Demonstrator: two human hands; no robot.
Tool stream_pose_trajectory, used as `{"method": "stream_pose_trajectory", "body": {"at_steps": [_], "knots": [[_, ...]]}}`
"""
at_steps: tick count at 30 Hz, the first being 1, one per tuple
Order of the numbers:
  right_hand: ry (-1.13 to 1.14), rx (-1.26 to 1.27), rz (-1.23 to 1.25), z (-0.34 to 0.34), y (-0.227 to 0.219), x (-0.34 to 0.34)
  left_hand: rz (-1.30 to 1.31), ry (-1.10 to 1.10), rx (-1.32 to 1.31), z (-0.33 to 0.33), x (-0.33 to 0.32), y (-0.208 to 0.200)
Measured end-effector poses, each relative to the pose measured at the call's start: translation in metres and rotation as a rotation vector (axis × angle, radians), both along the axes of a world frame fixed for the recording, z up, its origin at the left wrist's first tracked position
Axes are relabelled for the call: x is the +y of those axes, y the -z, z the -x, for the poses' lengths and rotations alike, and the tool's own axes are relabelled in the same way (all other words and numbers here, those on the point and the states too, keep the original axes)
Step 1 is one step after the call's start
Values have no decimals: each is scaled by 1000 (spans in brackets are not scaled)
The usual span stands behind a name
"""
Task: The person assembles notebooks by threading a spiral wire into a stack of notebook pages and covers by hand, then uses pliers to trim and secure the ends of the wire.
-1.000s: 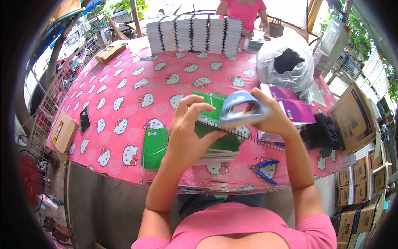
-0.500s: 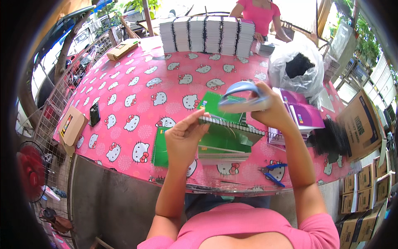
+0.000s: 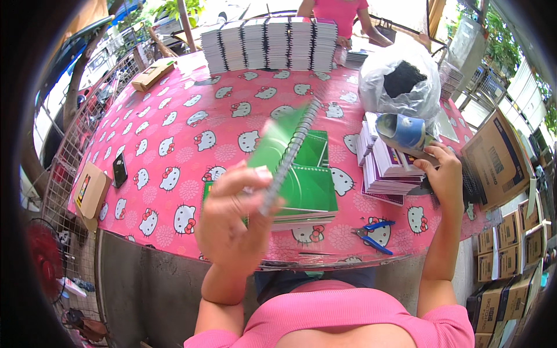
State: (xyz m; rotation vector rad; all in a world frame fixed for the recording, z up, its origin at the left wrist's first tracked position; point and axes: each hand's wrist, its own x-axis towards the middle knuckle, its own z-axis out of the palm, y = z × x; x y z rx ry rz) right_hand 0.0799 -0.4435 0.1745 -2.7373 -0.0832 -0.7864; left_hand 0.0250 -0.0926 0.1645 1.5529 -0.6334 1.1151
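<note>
My left hand (image 3: pixel 235 223) is closed on the lower end of a green spiral-bound notebook (image 3: pixel 271 142), raised and tilted, its coil edge facing right. Under it lies a stack of green notebooks (image 3: pixel 310 188) on the table. Over to the right, my right hand (image 3: pixel 444 171) grips one end of a blue slipper (image 3: pixel 401 132), which is above or resting on the stacked purple notebooks (image 3: pixel 390 165); I cannot tell whether they touch. Blue-handled cutting pliers (image 3: pixel 376 236) lie near the table's front edge, between my arms.
Tall rows of bound notebooks (image 3: pixel 255 49) stand at the back. A plastic bag (image 3: pixel 371 87) holds black material. A carton (image 3: pixel 496 159) leans at the right. Left are a phone (image 3: pixel 119 171) and a small cardboard box (image 3: pixel 93 188). A person in pink (image 3: pixel 337 20) is across the table.
The slipper has moved right, from above the green notebook to the purple ones. My left hand has come nearer and turned the green notebook steeply upward.
</note>
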Motion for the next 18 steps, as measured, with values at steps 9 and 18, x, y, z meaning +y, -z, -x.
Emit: {"method": "stream_pose_trajectory", "body": {"at_steps": [9, 18], "knots": [[-348, 269, 140, 103, 134, 32, -404, -47, 278, 9, -20, 62], [-600, 205, -280, 94, 61, 98, -206, -82, 249, 9, -33, 67]]}}
